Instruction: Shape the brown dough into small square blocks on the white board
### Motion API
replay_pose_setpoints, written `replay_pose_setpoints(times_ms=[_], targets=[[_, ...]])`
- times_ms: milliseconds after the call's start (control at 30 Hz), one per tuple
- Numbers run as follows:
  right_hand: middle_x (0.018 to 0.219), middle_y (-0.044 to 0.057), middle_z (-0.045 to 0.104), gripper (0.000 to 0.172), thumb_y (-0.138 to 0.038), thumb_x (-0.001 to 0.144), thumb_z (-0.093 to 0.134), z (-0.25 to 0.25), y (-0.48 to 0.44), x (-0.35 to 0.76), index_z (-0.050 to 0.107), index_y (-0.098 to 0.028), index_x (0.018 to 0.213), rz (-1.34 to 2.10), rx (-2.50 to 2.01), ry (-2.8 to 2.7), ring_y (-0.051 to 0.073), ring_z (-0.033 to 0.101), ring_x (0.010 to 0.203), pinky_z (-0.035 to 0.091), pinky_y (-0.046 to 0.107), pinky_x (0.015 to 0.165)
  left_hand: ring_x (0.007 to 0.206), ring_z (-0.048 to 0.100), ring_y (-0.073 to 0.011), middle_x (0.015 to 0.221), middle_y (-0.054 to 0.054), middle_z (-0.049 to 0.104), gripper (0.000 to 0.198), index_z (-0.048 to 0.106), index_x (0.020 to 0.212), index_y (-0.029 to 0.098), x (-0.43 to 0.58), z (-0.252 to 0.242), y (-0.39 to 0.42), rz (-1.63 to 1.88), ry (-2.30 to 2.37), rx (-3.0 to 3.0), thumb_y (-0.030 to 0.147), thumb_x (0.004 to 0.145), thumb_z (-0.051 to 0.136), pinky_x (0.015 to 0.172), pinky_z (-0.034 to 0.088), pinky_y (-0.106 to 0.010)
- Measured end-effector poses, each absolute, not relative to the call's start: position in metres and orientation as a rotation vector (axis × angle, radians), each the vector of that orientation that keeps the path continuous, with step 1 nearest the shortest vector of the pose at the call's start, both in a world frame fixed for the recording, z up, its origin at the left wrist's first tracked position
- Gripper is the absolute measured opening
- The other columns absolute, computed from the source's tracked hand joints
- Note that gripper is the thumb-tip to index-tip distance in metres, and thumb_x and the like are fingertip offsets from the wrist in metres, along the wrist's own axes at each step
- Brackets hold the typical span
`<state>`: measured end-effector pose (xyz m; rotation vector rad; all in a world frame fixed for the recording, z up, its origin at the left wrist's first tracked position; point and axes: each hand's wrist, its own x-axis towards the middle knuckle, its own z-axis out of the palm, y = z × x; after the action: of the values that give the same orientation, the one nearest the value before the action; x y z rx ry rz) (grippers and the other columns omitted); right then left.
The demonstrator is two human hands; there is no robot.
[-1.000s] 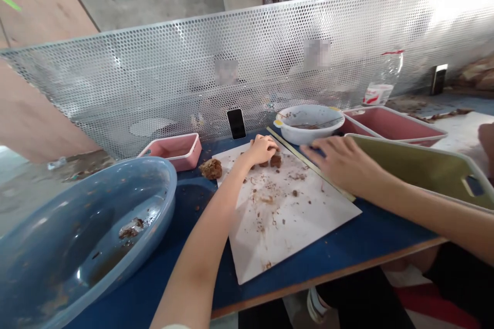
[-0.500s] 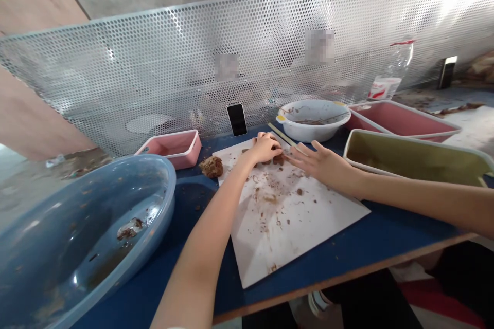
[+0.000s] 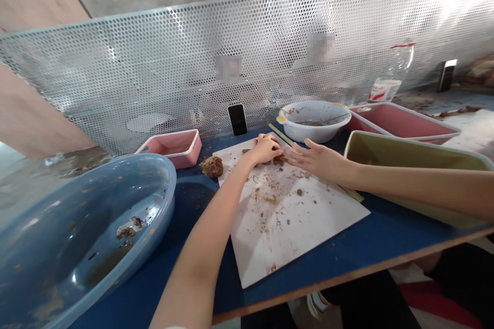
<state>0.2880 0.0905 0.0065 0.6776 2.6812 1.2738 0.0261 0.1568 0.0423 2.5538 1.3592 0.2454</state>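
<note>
My left hand (image 3: 266, 148) is curled over brown, clay-like lumps (image 3: 278, 161) near the far edge of a white board (image 3: 301, 231). Its fingers are bent round a lump that they mostly hide. My right hand (image 3: 316, 159) lies just to the right, fingers stretched out and thumb raised, fingertips beside the same lumps. Crumbs and brown smears are scattered over the board. A thin pale stick (image 3: 281, 134) runs along the board's far right side, partly under my right hand and forearm. A rough brown clump (image 3: 211, 166) sits by the board's left corner.
A large blue basin (image 3: 170, 185) with murky water stands left. Behind are a small pink tub (image 3: 193, 150), an upright phone (image 3: 237, 120) and a white basin (image 3: 309, 134). An olive tub (image 3: 420, 149), a pink tub (image 3: 417, 118) and a bottle (image 3: 389, 82) stand right, before a perforated metal screen (image 3: 154, 72).
My right hand and forearm have shifted slightly up and away, uncovering the near end of the stick and more of the olive tub. My left hand stays nearly in place.
</note>
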Motion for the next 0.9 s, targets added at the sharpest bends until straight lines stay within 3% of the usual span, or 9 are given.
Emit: replay_pose_setpoints(times_ms=[233,700,900], targets=[[0.176,0.012,0.058,0.073,-0.008,0.096,0.063,0.015,0.086,0.281,0.067,-0.030,0.166,1.211,0.674,2.618,0.036,0.055,0.158,0.050,0.061,0.119,0.148,0.043,-0.0378,0.156,-0.005,0.066,0.029,0.091,0.105,0.030,0.027,0.039,0.158,0.271,1.353,2.561,0.041,0.111,0.064,0.127,0.039,-0.057],[0.176,0.013,0.058,0.071,-0.004,0.096,0.060,0.023,0.085,0.275,0.069,-0.026,0.163,1.192,0.614,2.641,0.034,0.055,0.156,0.050,0.058,0.119,0.147,0.043,-0.0379,0.157,-0.005,0.065,0.030,0.091,0.105,0.030,0.027,0.037,0.159,0.256,1.362,2.565,0.039,0.110,0.063,0.127,0.040,-0.057],[0.179,0.009,0.055,0.073,-0.004,0.097,0.058,0.012,0.094,0.284,0.067,-0.030,0.164,1.112,0.662,2.691,0.034,0.051,0.161,0.049,0.062,0.119,0.147,0.043,-0.0377,0.156,-0.006,0.065,0.030,0.090,0.107,0.030,0.027,0.037,0.160,0.259,1.359,2.555,0.041,0.110,0.062,0.127,0.040,-0.056]])
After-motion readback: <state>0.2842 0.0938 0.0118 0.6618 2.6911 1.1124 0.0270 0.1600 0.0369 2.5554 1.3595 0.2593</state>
